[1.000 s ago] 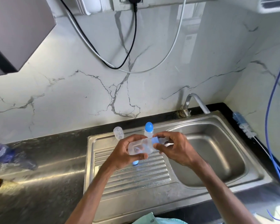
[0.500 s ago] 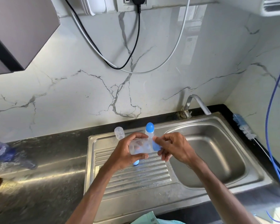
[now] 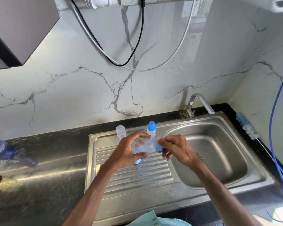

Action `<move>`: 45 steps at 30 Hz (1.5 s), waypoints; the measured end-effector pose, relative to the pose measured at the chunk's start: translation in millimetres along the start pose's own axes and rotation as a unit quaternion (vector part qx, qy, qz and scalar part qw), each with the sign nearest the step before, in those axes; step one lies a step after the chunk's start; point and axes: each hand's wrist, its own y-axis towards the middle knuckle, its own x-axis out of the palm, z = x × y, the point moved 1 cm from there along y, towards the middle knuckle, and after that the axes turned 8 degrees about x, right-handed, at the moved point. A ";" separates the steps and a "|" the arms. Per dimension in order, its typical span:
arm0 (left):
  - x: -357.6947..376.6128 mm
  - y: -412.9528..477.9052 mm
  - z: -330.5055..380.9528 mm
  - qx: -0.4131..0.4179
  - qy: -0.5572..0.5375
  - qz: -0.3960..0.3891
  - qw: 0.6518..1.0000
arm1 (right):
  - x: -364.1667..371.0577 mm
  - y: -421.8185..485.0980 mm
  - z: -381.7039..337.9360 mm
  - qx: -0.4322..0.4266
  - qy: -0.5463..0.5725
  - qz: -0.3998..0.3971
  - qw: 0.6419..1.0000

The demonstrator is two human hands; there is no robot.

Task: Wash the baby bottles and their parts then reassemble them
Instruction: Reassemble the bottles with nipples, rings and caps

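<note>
My left hand (image 3: 127,152) grips a clear baby bottle (image 3: 143,145) lying sideways over the sink's drainboard (image 3: 137,178). My right hand (image 3: 176,150) pinches the blue collar (image 3: 158,146) at the bottle's mouth. A second bottle with a blue cap (image 3: 151,130) stands upright at the back of the drainboard, partly hidden behind my hands. A clear cap (image 3: 120,131) stands to its left. A small blue piece (image 3: 137,161) shows just below my left hand.
The sink basin (image 3: 219,154) lies to the right, with the tap (image 3: 199,103) behind it. A blue bottle brush (image 3: 247,126) rests on the counter at the far right. A blue cable (image 3: 276,111) hangs at right. A crumpled plastic bottle (image 3: 2,149) lies far left.
My right hand has slid along the bottle's mouth and the blue collar now sits against the bottle. The view has shifted slightly downward.
</note>
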 end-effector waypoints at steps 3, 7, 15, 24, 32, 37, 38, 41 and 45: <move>-0.3 -1.9 -2.0 0.004 0.015 -0.006 1.000 | 3.6 -1.5 -0.4 0.053 0.014 -0.004 0.999; -0.4 -6.3 -8.9 -0.014 0.015 0.007 1.000 | 4.6 1.1 4.1 0.041 0.052 -0.032 0.997; -10.2 -2.6 -2.5 0.025 0.049 -0.025 0.998 | 6.6 2.4 11.1 -0.024 0.020 -0.028 0.999; 1.1 -9.3 -9.7 0.080 0.089 -0.013 0.993 | 6.7 5.7 5.3 0.080 0.097 -0.107 0.986; -1.4 -9.2 -25.5 0.037 0.089 -0.022 0.995 | 9.4 11.6 12.5 0.058 0.104 -0.148 0.982; -0.4 -7.6 -31.2 0.056 0.100 -0.012 0.993 | 17.5 18.5 16.8 0.010 0.071 -0.101 0.992; 0.4 -8.6 -31.8 0.062 0.106 -0.013 0.992 | 17.3 19.1 17.5 0.014 0.077 -0.107 0.991; 3.3 -12.3 -35.0 0.075 0.130 -0.015 0.989 | 13.8 22.3 22.4 0.031 0.096 -0.131 0.986; 9.5 -22.4 -48.0 0.066 0.175 -0.032 0.982 | 18.2 27.2 33.0 0.098 0.126 -0.167 0.973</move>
